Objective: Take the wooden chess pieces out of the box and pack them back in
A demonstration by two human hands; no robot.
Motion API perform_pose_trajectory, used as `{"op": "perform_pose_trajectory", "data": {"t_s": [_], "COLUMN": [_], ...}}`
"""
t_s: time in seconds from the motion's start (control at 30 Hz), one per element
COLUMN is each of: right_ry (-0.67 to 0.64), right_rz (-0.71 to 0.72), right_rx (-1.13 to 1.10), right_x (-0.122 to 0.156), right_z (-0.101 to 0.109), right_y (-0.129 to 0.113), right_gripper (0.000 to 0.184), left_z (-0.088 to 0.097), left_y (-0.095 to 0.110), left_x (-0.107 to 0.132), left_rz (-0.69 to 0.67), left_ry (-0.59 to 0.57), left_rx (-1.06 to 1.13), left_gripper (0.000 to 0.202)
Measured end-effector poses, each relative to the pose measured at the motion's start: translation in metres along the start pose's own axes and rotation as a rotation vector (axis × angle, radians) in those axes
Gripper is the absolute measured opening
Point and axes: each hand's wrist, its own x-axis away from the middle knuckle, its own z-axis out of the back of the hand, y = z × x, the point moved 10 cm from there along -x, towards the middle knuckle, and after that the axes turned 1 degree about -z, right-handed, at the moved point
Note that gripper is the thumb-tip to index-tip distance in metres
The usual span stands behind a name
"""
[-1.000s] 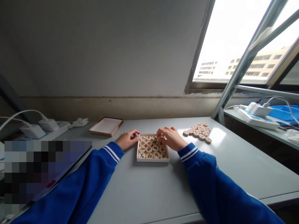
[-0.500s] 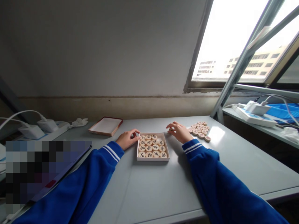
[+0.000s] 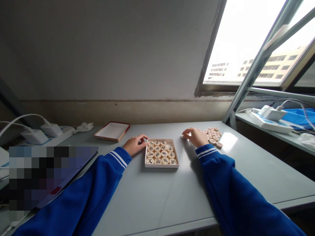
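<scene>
A shallow white box in the middle of the grey table holds several round wooden chess pieces with black characters, laid in rows. My left hand rests at the box's far left corner, its fingers curled onto the rim. My right hand lies palm down to the right of the box, fingers loosely bent and apart, at the left edge of a loose pile of wooden pieces. I see nothing held in it. Both arms wear blue sleeves with white cuff stripes.
The box's red-edged lid lies open side up at the back left. White chargers and cables sit on the left. At the right, a power strip lies on a lower shelf under the window frame.
My right hand left the box, where it touched the pieces, and moved right to the edge of the loose pile. My left hand stayed on the box's corner.
</scene>
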Motion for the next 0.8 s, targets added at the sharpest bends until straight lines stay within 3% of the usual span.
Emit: {"op": "perform_pose_trajectory", "data": {"t_s": [0.13,0.2,0.33,0.47,0.53,0.67,0.8], "right_ry": [-0.176,-0.212,-0.075,-0.167,-0.153,0.004,0.055], "right_rz": [0.083,0.095,0.054,0.161,0.138,-0.011,-0.02], "right_rx": [-0.315,-0.275,-0.032,-0.036,0.025,0.203,0.257], "right_x": [-0.003,-0.001,0.001,0.004,0.002,-0.001,0.003], "right_z": [-0.014,-0.019,-0.008,-0.016,-0.016,0.001,0.01], "right_y": [-0.006,-0.01,-0.011,-0.021,-0.012,0.019,0.016], "right_gripper": [0.018,0.018,0.019,0.016,0.012,0.015,0.022], "left_z": [0.0,0.001,0.001,0.001,0.001,0.002,0.006], "left_y": [0.001,0.001,0.001,0.001,0.001,0.003,0.001], "left_x": [0.0,0.001,0.001,0.001,0.001,0.002,0.004], "left_rz": [0.0,0.001,0.006,0.01,0.009,0.039,0.096], "left_ry": [-0.002,-0.001,0.0,-0.002,0.0,0.023,0.06], "left_rx": [0.006,0.011,0.006,0.0,-0.006,-0.049,-0.094], "left_gripper": [0.038,0.038,0.038,0.037,0.037,0.033,0.029]}}
